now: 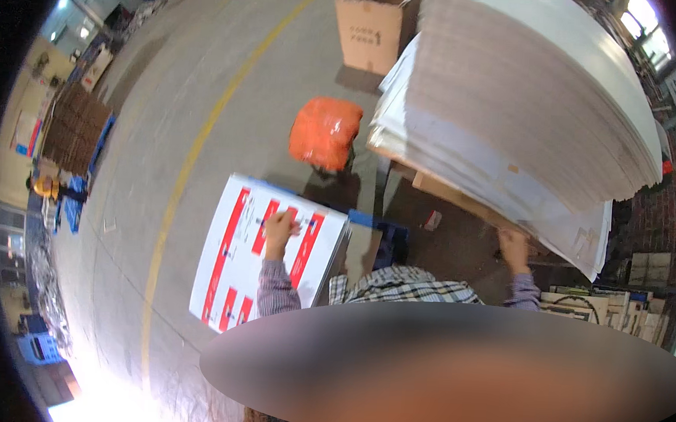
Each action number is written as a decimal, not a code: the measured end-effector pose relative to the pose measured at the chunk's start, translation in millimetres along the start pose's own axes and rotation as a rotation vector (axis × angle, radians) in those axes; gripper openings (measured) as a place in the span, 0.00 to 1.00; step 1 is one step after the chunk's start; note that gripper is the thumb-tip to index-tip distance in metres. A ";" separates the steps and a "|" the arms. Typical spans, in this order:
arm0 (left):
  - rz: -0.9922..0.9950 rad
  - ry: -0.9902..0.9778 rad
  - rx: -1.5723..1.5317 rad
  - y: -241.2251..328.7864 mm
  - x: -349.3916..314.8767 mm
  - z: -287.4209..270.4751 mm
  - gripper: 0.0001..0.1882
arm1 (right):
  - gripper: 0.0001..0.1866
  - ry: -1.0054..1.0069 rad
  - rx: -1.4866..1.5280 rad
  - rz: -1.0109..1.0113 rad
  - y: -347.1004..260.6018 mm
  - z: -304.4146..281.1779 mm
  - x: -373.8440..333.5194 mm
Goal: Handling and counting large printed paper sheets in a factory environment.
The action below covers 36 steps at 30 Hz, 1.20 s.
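My left hand is over a stack of printed sheets, white with red bands and small dark pictures. Its fingers are loosely bent and a little apart, and nothing shows between them. Whether it rests on the top sheet or hovers just above is hard to judge. To the right, my right hand is at the lower edge of a tall stack of large white boards, beside a wooden bar. Its fingertips blend into the shadow there, so any grip is hidden.
An orange wrapped bundle and an open cardboard box stand on the floor ahead. Blue pallet parts lie between the two stacks. A yellow line crosses the floor at left. Far left, a person is near stacked brown cardboard.
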<state>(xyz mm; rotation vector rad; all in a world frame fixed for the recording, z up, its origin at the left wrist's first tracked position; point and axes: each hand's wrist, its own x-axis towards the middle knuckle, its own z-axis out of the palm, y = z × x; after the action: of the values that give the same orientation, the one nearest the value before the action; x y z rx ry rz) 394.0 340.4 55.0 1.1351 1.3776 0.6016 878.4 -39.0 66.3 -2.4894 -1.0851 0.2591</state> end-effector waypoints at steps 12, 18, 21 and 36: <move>-0.170 -0.101 1.618 -383.4 -306.8 -239.1 0.10 | 0.12 -0.640 0.176 -0.458 -291.5 197.5 6.6; -0.664 0.840 0.511 -358.9 -325.4 -170.5 0.14 | 0.13 -0.633 -0.191 -0.561 -326.9 304.1 85.0; -0.668 0.846 0.566 -370.5 -340.8 -197.0 0.17 | 0.14 -0.500 -0.386 -0.630 -325.9 353.2 70.8; -0.811 0.987 0.218 -467.0 -303.2 -234.7 0.27 | 0.35 -0.737 -0.200 -0.196 -333.3 373.7 65.2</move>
<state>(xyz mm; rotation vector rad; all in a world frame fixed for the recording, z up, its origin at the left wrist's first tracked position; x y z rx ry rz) -6.3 -46.5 -179.8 0.2893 2.5992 0.4035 581.9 323.0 -123.4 -2.4760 -1.6880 1.1170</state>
